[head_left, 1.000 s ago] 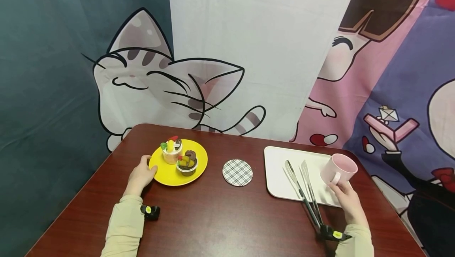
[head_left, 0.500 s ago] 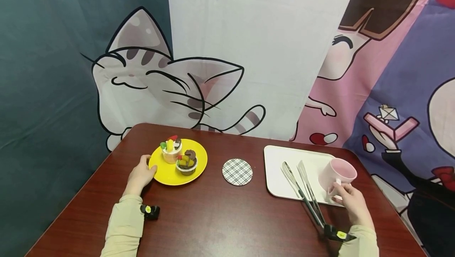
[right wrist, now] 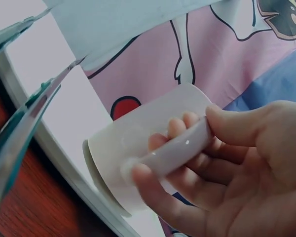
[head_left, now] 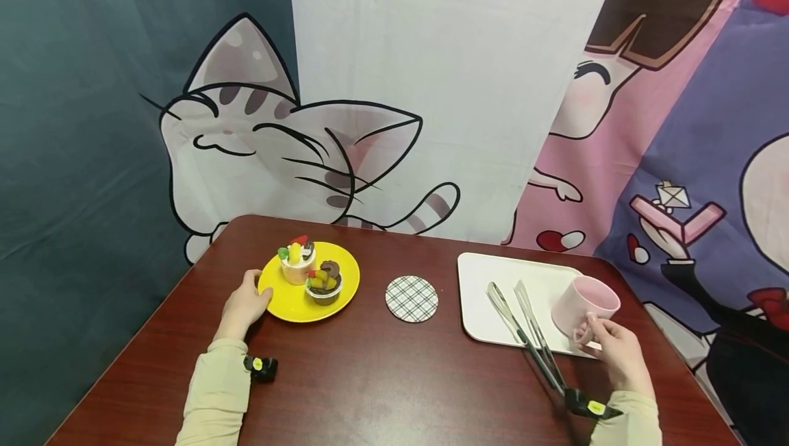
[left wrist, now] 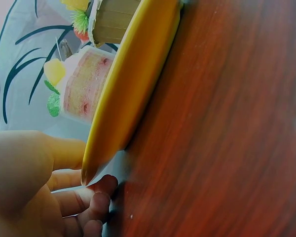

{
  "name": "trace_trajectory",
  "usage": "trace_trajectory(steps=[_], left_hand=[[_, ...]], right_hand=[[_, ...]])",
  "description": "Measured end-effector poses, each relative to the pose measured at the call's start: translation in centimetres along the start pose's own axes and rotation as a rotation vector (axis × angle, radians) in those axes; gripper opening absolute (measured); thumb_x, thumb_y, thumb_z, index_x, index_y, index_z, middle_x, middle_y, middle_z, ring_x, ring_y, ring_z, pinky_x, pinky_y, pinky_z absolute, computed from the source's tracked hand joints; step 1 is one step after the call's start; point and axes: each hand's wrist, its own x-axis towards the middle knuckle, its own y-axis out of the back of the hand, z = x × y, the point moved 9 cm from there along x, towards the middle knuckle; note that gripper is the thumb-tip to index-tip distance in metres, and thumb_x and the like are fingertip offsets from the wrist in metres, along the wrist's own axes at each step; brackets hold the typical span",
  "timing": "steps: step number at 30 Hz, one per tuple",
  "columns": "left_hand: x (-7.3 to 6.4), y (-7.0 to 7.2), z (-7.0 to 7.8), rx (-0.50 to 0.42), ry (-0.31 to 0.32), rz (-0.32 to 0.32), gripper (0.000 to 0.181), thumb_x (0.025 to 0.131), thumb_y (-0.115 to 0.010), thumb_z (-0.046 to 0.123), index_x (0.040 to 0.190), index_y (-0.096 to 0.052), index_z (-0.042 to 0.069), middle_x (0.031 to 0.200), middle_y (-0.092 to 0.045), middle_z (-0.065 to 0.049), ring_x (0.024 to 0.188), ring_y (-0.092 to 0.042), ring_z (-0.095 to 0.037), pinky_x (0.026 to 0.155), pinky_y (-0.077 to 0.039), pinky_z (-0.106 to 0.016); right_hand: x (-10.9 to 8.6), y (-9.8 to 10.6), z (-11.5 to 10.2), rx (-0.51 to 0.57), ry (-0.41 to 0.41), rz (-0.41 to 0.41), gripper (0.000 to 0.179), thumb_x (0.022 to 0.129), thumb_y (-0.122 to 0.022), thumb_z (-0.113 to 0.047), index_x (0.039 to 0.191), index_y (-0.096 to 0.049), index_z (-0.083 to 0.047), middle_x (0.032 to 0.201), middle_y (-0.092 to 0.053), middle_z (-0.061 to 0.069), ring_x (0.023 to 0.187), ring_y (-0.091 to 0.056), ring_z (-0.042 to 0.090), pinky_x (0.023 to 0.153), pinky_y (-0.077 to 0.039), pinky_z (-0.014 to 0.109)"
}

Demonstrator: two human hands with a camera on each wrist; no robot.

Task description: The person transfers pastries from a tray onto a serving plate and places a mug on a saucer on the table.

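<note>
On the left, my left hand [head_left: 245,302] grips the near-left rim of a yellow plate [head_left: 346,275]; in the left wrist view the thumb lies over the rim and fingertips [left wrist: 106,184] are under it. Two toy cupcakes stand on the plate: a pink-and-white cupcake [head_left: 298,270] topped with fruit and a chocolate cupcake [head_left: 324,291]. At the right, my right hand [head_left: 624,357] holds a pale pink mug [head_left: 578,303] by its handle [right wrist: 180,150], fingers passed through the loop and thumb on its upper end. The mug is upright at the right end of a white tray [head_left: 477,288].
Metal tongs [head_left: 537,342] with dark handles lie across the tray's front edge, left of the mug, their handle end close to my right wrist. A round checked coaster [head_left: 411,299] lies between plate and tray. A printed cloth [head_left: 456,90] hangs behind the brown table [head_left: 394,384].
The mug has come down slightly towards the tray, and its handle has turned a little. My right hand has shifted right with it. The left hand and plate stay put.
</note>
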Motion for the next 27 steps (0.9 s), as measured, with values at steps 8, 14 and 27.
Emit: trace_trajectory(steps=[8, 14, 27], left_hand=[[0.0, 0.1, 0.2, 0.002, 0.003, -0.003, 0.056, 0.091, -0.042, 0.027, 0.136, -0.018, 0.002, 0.105, -0.050, -0.023, 0.088, -0.050, -0.032, 0.078, -0.040, -0.046], [0.0, 0.1, 0.2, 0.011, -0.002, 0.001, 0.056, 0.091, -0.041, 0.027, 0.136, -0.018, 0.002, 0.101, -0.050, -0.022, 0.085, -0.050, -0.031, 0.075, -0.040, -0.044], [-0.1, 0.0, 0.1, 0.008, -0.008, 0.001, 0.056, 0.091, -0.041, 0.027, 0.136, -0.019, 0.002, 0.103, -0.050, -0.023, 0.087, -0.050, -0.031, 0.077, -0.040, -0.046]], right_hand=[[2.7, 3.3, 4.0, 0.095, -0.013, 0.165, 0.026, 0.081, -0.059, -0.041, 0.076, -0.063, -0.015, 0.064, -0.064, -0.010, 0.062, -0.061, 0.003, 0.054, -0.051, 0.026], [2.7, 3.3, 3.8, 0.141, 0.009, 0.170, 0.026, 0.080, -0.060, -0.039, 0.073, -0.063, -0.014, 0.065, -0.064, -0.009, 0.063, -0.062, 0.003, 0.053, -0.050, 0.026], [3.8, 4.5, 3.3, 0.322, 0.160, 0.147, 0.024, 0.083, -0.060, -0.027, 0.076, -0.063, -0.004, 0.074, -0.069, -0.001, 0.071, -0.068, 0.012, 0.055, -0.052, 0.026]])
